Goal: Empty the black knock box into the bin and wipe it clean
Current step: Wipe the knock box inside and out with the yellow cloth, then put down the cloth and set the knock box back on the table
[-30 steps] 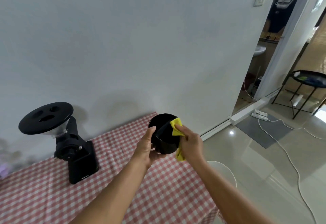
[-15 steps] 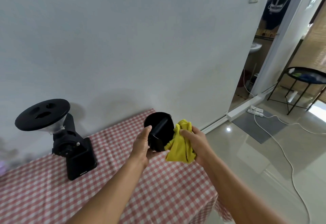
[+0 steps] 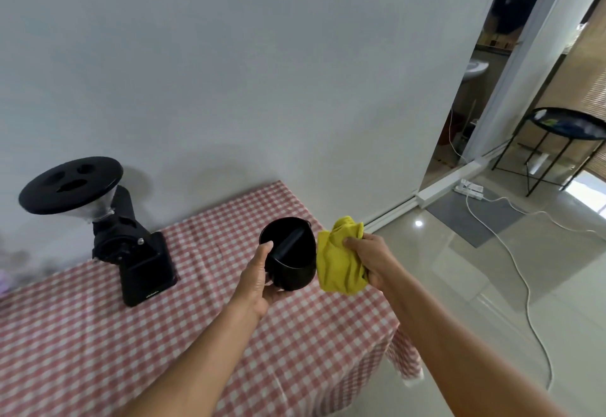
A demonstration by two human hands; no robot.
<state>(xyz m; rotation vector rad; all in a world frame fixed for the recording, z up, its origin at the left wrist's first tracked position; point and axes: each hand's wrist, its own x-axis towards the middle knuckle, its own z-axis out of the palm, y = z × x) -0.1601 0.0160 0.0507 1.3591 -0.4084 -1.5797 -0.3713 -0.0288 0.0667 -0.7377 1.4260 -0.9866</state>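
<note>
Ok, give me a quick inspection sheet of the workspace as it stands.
Surface: red checked tablecloth over the table.
Job's things: black knock box, bar across its mouth, held above the table; yellow cloth bunched just outside it; bin not seen.
Clutter: black coffee grinder by the wall.
Hands: left hand grips the box; right hand grips the cloth.
Cables: white cable and power strip on floor.
Surroundings: white wall, doorway, round black side table.

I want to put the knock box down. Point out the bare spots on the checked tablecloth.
The widest bare patch of tablecloth is the near stretch below the coffee grinder, left of the left hand. A smaller strip lies between the grinder and the knock box. The back left corner by the grinder is crowded.
</note>
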